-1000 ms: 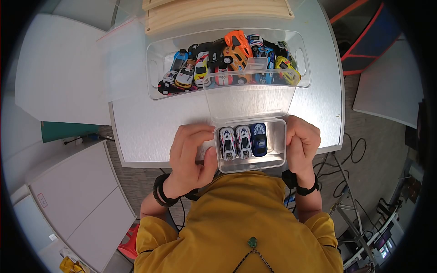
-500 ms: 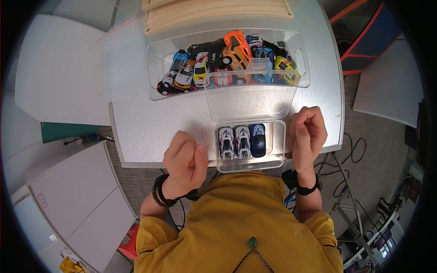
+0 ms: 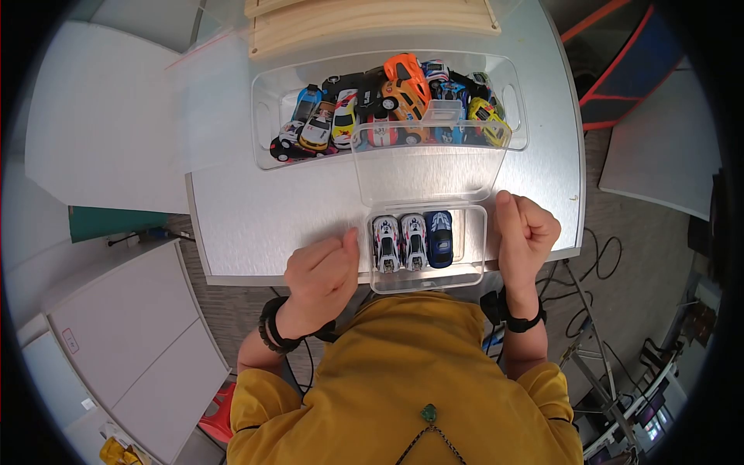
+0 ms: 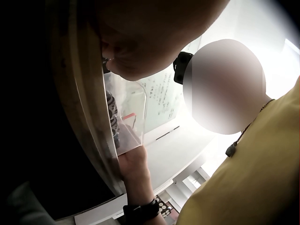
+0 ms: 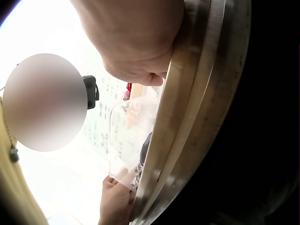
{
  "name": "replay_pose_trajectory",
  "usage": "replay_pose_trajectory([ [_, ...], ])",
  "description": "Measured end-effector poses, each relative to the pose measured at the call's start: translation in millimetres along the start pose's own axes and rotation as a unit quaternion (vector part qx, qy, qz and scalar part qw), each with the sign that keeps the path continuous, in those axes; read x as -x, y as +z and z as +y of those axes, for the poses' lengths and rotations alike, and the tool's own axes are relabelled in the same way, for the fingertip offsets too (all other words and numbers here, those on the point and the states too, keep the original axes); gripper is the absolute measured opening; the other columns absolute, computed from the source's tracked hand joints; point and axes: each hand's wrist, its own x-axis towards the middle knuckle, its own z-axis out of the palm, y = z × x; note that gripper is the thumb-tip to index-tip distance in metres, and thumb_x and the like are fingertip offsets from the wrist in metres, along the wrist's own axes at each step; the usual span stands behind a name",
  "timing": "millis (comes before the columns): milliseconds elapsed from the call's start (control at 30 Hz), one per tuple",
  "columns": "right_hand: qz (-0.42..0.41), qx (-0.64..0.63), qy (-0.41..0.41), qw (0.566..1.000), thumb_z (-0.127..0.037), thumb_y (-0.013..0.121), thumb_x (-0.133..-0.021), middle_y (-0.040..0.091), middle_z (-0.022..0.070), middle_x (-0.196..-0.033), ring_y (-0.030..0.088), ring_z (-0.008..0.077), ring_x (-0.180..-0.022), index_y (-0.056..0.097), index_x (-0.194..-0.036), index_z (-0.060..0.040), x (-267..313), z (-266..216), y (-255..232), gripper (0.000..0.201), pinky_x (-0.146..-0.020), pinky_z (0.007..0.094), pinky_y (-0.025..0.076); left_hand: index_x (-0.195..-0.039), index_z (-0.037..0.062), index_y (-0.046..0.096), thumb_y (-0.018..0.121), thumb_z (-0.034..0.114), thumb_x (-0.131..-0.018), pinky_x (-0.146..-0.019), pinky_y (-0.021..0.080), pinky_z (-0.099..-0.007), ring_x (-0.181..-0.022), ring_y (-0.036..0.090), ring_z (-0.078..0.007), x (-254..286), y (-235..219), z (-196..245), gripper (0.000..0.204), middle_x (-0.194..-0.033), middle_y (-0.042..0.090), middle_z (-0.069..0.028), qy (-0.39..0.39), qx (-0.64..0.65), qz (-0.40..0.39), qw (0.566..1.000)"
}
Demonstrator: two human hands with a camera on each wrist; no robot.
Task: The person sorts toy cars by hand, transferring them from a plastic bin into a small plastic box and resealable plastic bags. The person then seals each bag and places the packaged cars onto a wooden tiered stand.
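A small clear plastic box (image 3: 428, 285) stands at the table's near edge, its hinged lid (image 3: 422, 177) tipped back. Inside, side by side, are two white toy cars (image 3: 387, 244) and a dark blue toy car (image 3: 440, 242); bare floor shows at the box's right. My left hand (image 3: 319, 275) rests just left of the box, fingers curled with nothing in them. On the other side my right hand (image 3: 528, 239) is also curled and holds nothing, thumb along its top. The left wrist view shows the box's clear wall between both hands; the cars are partly hidden there.
Behind the lid, a long clear bin (image 3: 271, 159) holds a heap of toy cars, an orange one (image 3: 405, 71) on top. Wooden boards (image 3: 372, 31) lie at the back of the table. A clear plastic sheet (image 3: 213, 116) hangs over the left side.
Both hands have let go of the small box's sides and drawn slightly outward, then curled their fingers. The box and cars stay in place.
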Motion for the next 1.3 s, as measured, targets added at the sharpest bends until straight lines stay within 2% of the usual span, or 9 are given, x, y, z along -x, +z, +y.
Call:
replay_pose_trajectory([
  [267,-0.036,0.059,0.035,0.997,0.006,0.072,-0.097,0.027,-0.0062,-0.066,0.022,0.0057,-0.066,0.027,-0.07,-0.009,-9,-4,1,0.054,-0.056,0.0284,0.019,-0.063,0.0034,0.039,0.073,-0.02,-0.09,-0.044,0.024,-0.0351,-0.044,0.031,-0.0227,5,4,-3,0.049,-0.057,0.037,-0.0072,-0.003,-0.001,0.018,1.0],
  [367,-0.031,0.053,0.03,0.998,0.007,0.072,-0.096,0.027,-0.0061,-0.067,0.022,0.0058,-0.067,0.027,-0.071,-0.0095,-7,-2,1,0.054,-0.056,0.0279,0.02,-0.07,0.0039,0.048,0.073,-0.019,-0.088,-0.049,0.033,-0.0335,-0.051,0.04,-0.0227,5,-2,-4,0.038,-0.067,0.048,-0.0083,0.002,-0.009,0.009,1.0],
  [467,-0.027,0.038,0.016,0.999,0.006,0.071,-0.097,0.029,-0.0064,-0.066,0.022,0.0052,-0.065,0.028,-0.07,-0.0102,-5,1,3,0.054,-0.056,0.0271,0.021,-0.083,0.0052,0.056,0.074,-0.018,-0.084,-0.059,0.042,-0.0357,-0.063,0.05,-0.0259,-11,-13,-1,0.03,-0.083,0.058,-0.0105,0.046,0.014,0.024,0.999],
  [567,-0.031,0.03,0.008,0.999,0.006,0.071,-0.099,0.031,-0.0065,-0.064,0.024,0.0044,-0.064,0.029,-0.069,-0.0109,-3,4,2,0.054,-0.055,0.0264,0.021,-0.1,0.0042,0.064,0.075,-0.014,-0.082,-0.078,0.052,-0.0379,-0.091,0.064,-0.0312,-42,-41,14,0.028,-0.102,0.067,-0.0142,0.033,-0.071,0.027,0.997],
  [733,-0.045,0.019,0.004,0.999,0.005,0.071,-0.099,0.031,-0.0064,-0.065,0.024,0.0048,-0.064,0.03,-0.069,-0.0104,-2,4,2,0.054,-0.055,0.0272,0.021,-0.124,0.0027,0.067,0.076,-0.006,-0.087,-0.097,0.05,-0.0403,-0.115,0.062,-0.0339,-90,-66,18,0.039,-0.122,0.07,-0.0133,0.04,-0.177,-0.016,0.983],
  [800,-0.045,0.013,-0.001,0.999,0.005,0.072,-0.099,0.03,-0.0062,-0.065,0.024,0.0051,-0.064,0.03,-0.069,-0.0101,-1,7,3,0.054,-0.055,0.0275,0.021,-0.131,0.003,0.066,0.075,-0.003,-0.09,-0.105,0.048,-0.0419,-0.123,0.058,-0.0347,-105,-67,21,0.042,-0.129,0.069,-0.0129,0.027,-0.162,-0.086,0.983],
  [900,-0.048,0.014,-0.005,0.999,0.004,0.072,-0.099,0.03,-0.0057,-0.064,0.023,0.0055,-0.064,0.03,-0.069,-0.0094,-1,9,3,0.053,-0.055,0.028,0.022,-0.138,0.0029,0.064,0.072,-0.002,-0.093,-0.109,0.046,-0.043,-0.126,0.056,-0.0365,-121,-56,10,0.045,-0.134,0.068,-0.0133,0.02,-0.089,-0.121,0.988],
  [1033,-0.05,0.022,-0.014,0.998,0.003,0.073,-0.099,0.029,-0.005,-0.064,0.024,0.0059,-0.063,0.031,-0.068,-0.0089,-1,5,5,0.053,-0.054,0.0284,0.022,-0.142,0.0036,0.062,0.07,-0.001,-0.096,-0.112,0.046,-0.0441,-0.126,0.056,-0.0367,-142,-49,-3,0.048,-0.138,0.067,-0.0135,0.059,-0.107,-0.147,0.982],
  [1300,-0.052,0.033,-0.03,0.998,0.002,0.074,-0.099,0.029,-0.0042,-0.062,0.025,0.0063,-0.062,0.033,-0.068,-0.008,-2,4,6,0.052,-0.053,0.0288,0.022,-0.148,0.0077,0.064,0.076,0.011,-0.097,-0.112,0.046,-0.0424,-0.127,0.055,-0.0352,-166,-44,-19,0.052,-0.14,0.069,-0.0118,0.028,-0.071,-0.276,0.958],
])
